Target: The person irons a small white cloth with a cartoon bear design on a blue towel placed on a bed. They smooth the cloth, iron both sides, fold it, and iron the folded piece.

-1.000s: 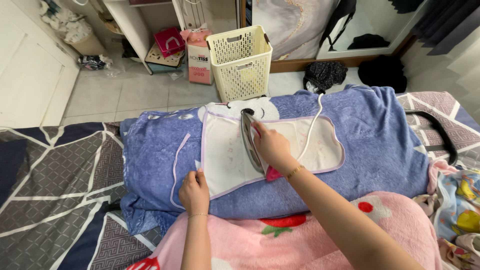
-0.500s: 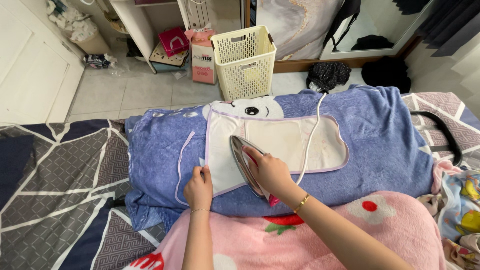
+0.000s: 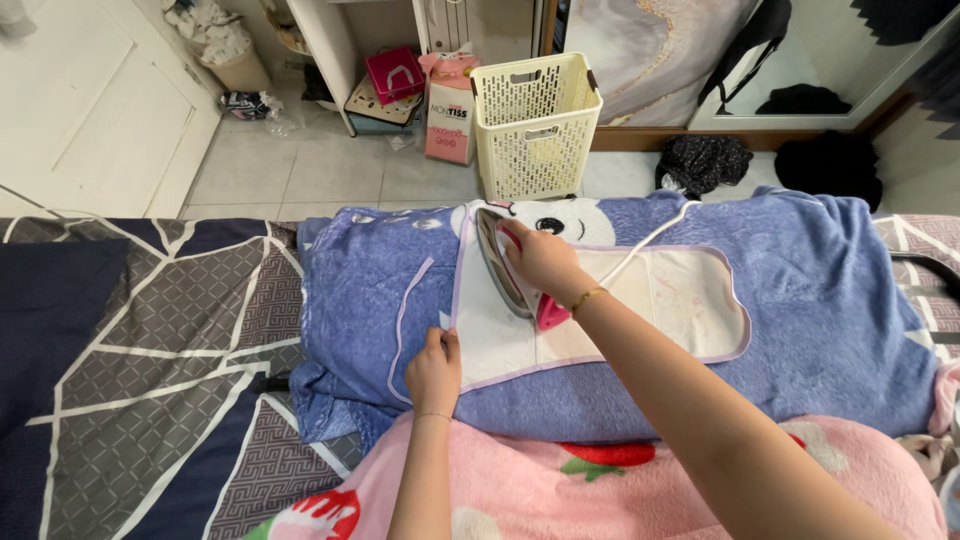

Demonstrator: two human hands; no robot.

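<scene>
Two bare hands work over a folded blue fleece blanket (image 3: 800, 300) spread across the bed, with a pink fruit-print cover (image 3: 600, 490) nearest the camera. The left hand (image 3: 434, 372) pinches the near left corner of a cream cloth piece with lilac binding (image 3: 690, 300), fingers closed on its edge. Farther on, the right hand (image 3: 540, 260) is clamped around the pink handle of a steel-soled iron (image 3: 500, 265), pressed on the cloth's far left corner. Beyond the bed stands a cream plastic laundry basket (image 3: 535, 125).

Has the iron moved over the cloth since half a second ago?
Yes. The iron in the right hand went from the cloth's near edge to its far edge, by the bear face on the blue blanket.
</scene>
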